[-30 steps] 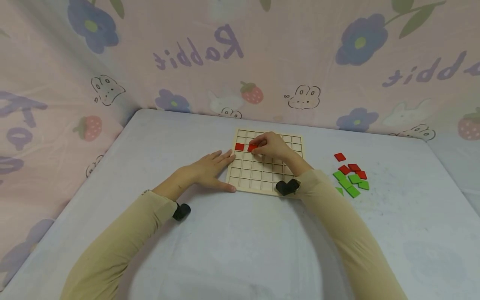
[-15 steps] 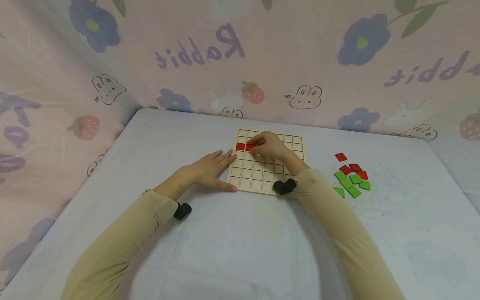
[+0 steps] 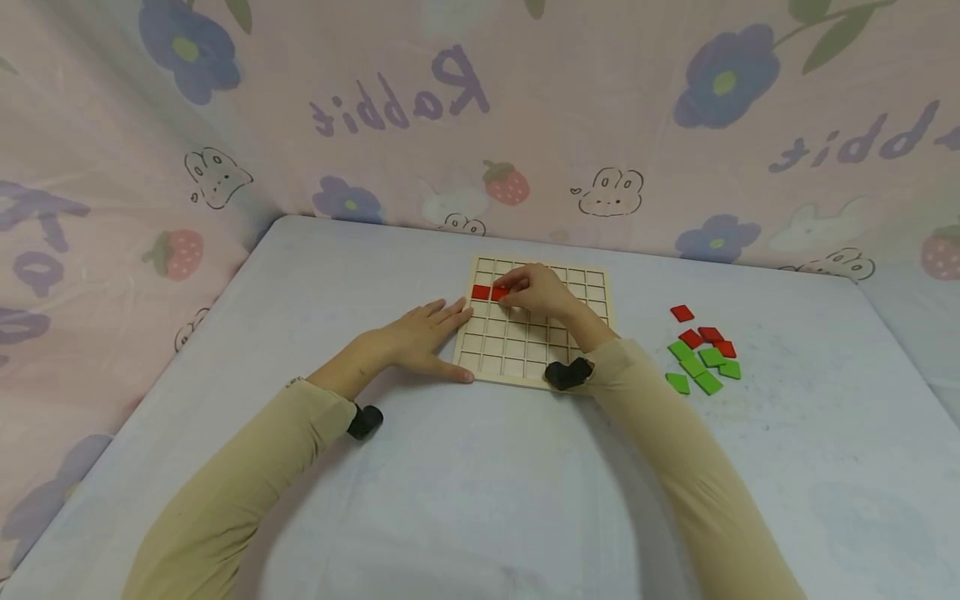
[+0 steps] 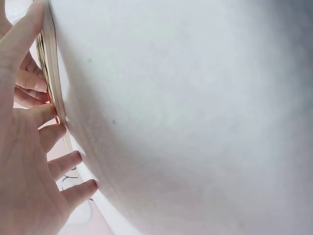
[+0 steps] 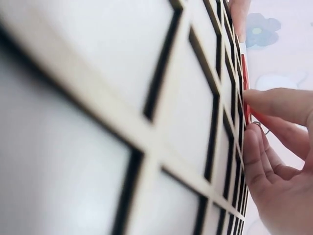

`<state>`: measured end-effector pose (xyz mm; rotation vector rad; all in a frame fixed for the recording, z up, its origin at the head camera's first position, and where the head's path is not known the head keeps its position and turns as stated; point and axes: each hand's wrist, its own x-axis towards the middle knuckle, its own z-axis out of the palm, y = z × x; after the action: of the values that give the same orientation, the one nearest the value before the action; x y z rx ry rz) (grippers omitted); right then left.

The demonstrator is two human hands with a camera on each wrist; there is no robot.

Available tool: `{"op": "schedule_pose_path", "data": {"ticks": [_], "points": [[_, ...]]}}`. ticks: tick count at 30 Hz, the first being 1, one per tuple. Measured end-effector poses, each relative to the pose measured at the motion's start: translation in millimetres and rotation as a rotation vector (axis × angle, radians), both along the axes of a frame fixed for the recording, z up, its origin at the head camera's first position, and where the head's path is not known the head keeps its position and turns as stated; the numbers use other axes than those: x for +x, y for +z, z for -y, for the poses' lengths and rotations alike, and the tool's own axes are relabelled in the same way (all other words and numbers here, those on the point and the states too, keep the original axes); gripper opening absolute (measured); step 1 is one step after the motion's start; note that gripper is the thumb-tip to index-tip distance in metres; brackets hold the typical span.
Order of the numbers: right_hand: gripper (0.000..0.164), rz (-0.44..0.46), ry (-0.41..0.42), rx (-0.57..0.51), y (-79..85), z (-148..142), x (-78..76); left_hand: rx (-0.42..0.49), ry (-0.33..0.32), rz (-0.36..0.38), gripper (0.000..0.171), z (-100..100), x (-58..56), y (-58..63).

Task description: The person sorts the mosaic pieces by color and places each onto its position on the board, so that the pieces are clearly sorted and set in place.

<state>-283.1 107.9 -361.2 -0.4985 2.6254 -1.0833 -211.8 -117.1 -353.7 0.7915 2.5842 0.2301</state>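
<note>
A wooden grid board [image 3: 495,346] lies on the table. One red square tile [image 3: 481,292] sits in a cell at its left side. A second red tile [image 3: 498,294] lies in the adjoining cell, partly covered by my right hand [image 3: 542,292], whose thumb and fingers pinch it. In the right wrist view the right hand's fingers [image 5: 274,105] touch the red tile [image 5: 245,83] at the board's far part. My left hand [image 3: 420,340] rests with spread, straight fingers along the board's left edge. The left wrist view shows that hand's fingertips [image 4: 73,159] against the edge.
Right of the board lies a loose group of several red tiles [image 3: 682,313] and several green tiles [image 3: 708,383]. The white-covered table [image 3: 450,492] meets a printed cloth backdrop [image 3: 555,100] at its back and left. Black wrist cameras [image 3: 365,422] sit below the sleeves.
My right hand has moved slightly left with the red tile, closing the gap to the first red tile. Over the last half second it has barely moved. The left hand stays put.
</note>
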Motion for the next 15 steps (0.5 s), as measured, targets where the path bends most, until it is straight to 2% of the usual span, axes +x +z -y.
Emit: {"op": "schedule_pose_path", "data": {"ticks": [15], "points": [[0.036,0.078,-0.025,-0.103,0.0,-8.8,4.8,0.000,0.004,0.007,0.105,0.1,1.2,2.2]]}}
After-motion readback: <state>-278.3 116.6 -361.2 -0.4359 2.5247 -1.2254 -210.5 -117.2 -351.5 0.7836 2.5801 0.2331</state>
